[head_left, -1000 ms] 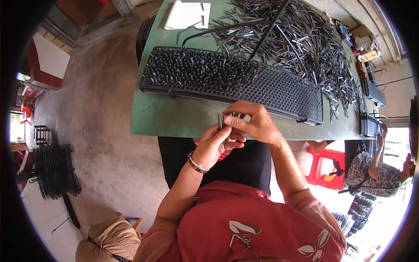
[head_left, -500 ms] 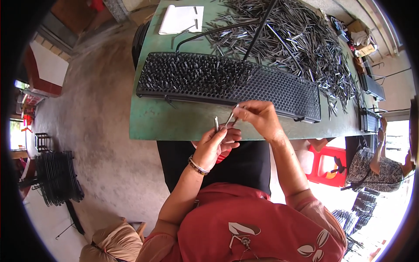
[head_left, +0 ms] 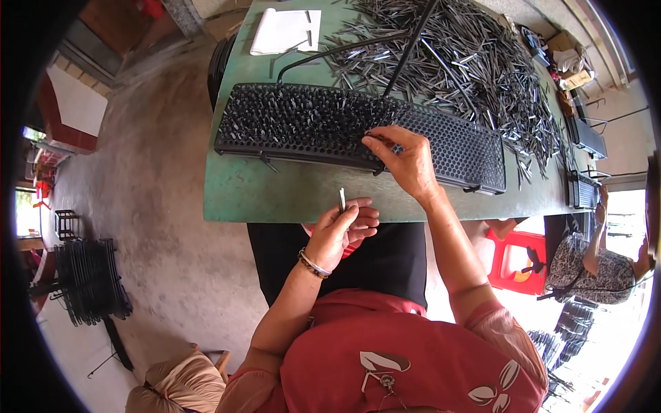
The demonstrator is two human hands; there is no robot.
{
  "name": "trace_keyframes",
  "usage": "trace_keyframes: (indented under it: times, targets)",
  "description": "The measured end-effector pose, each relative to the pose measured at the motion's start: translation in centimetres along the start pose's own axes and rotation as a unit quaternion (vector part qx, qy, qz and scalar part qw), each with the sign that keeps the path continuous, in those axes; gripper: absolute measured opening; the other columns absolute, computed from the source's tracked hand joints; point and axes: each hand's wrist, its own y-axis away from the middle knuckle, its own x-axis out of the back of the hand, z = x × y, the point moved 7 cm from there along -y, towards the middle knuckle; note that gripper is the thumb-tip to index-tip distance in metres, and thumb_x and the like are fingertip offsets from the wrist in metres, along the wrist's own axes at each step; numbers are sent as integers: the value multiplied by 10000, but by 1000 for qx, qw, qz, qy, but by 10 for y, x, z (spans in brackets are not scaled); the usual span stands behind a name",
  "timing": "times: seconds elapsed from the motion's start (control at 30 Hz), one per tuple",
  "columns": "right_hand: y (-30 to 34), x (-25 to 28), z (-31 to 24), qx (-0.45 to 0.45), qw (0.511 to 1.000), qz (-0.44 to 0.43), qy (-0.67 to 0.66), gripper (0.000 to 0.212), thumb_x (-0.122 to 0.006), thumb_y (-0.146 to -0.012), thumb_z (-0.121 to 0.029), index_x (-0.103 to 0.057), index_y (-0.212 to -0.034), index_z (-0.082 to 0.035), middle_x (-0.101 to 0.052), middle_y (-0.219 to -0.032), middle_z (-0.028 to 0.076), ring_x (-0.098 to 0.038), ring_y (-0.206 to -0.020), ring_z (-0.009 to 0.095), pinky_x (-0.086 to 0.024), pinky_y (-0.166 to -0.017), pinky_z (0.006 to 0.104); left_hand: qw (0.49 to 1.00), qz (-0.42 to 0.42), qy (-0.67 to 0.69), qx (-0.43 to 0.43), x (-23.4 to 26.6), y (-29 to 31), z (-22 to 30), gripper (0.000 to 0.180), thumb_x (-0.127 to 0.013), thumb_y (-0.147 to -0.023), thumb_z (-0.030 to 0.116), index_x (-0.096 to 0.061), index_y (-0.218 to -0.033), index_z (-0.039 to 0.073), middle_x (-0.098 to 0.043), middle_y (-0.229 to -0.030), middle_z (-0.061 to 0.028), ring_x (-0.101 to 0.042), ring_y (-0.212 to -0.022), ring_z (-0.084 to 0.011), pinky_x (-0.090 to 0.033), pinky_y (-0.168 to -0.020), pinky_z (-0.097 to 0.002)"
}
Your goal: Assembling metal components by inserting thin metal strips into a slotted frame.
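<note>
1. Over at the far left, on the concrete floor (head_left: 151,206), a stack of black wire racks (head_left: 89,282) sits well clear of the work, parked out of the way by the look of it.
2. Moving in, a green surface (head_left: 275,196) carries a long black perforated tray (head_left: 330,127) laid lengthwise along the near edge, within easy reach of both hands; its left part bristles with upright dark pins, its right part shows bare holes.
3. Near the tray, the left hand (head_left: 341,230) hovers just off the surface's edge, fingers pinched round a thin pale metal pin (head_left: 342,200) held upright, probably kept ready as a spare.
4. Far left on the surface lies a white rectangular sheet or pad (head_left: 286,31), plain, any marking too small to tell.
5. Centre now: the right hand (head_left: 406,162) rests on the tray, fingertips closed down at the holes; whether they grip a pin, I cannot tell.
6. Beyond it, a big loose heap of dark metal pins (head_left: 468,62) sprawls across the far right.
7. Right edge: a small cardboard box (head_left: 568,55), a red stool (head_left: 516,258), and another person seated nearby.
</note>
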Motion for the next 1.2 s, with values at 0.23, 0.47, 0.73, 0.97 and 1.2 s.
trace_keyframes:
  times: [0.23,0.47,0.73,0.97,1.2]
  targets:
    - [-1,-2,-7,25,999,12,24,165,-708,-780,-102,-678,-912,-7,-670,-800,87,-623,-693,146,-493,-641,264,1000,-1,7,2,0,-1,0,330,-425,-969,182,-497,-1207,-36,-624,-1028,-138,-635,-928,-217,-534,-810,-314]
    - [3,-6,1,23,999,8,21,166,-710,-770,-82,-672,-912,-5,-666,-815,92,-633,-708,154,-500,-646,269,1000,1,12,2,2,-1,0,329,-428,-968,177,-497,-1204,-41,-625,-1022,-140,-638,-928,-221,-535,-810,-313]
    - [10,-11,-3,113,991,42,64,186,-713,-746,-37,-672,-926,-18,-641,-908,92,-637,-791,209,-510,-677,295,1000,5,6,1,1,0,0,322,-431,-966,172,-508,-1195,-41,-627,-1020,-137,-638,-923,-216,-538,-808,-314]
    - [17,-5,-1,122,985,91,80,174,-700,-755,-50,-665,-924,-26,-615,-929,89,-625,-809,248,-516,-693,330,1000,4,10,4,0,1,-1,316,-434,-964,159,-508,-1195,-44,-628,-1021,-139,-638,-922,-212,-540,-808,-315]
    - [18,-9,-3,106,990,44,77,174,-674,-777,-34,-667,-951,-17,-588,-1039,99,-618,-860,241,-509,-710,314,1000,1,6,7,-4,1,-1,318,-429,-965,155,-504,-1200,-46,-628,-1021,-139,-636,-921,-205,-543,-802,-316]
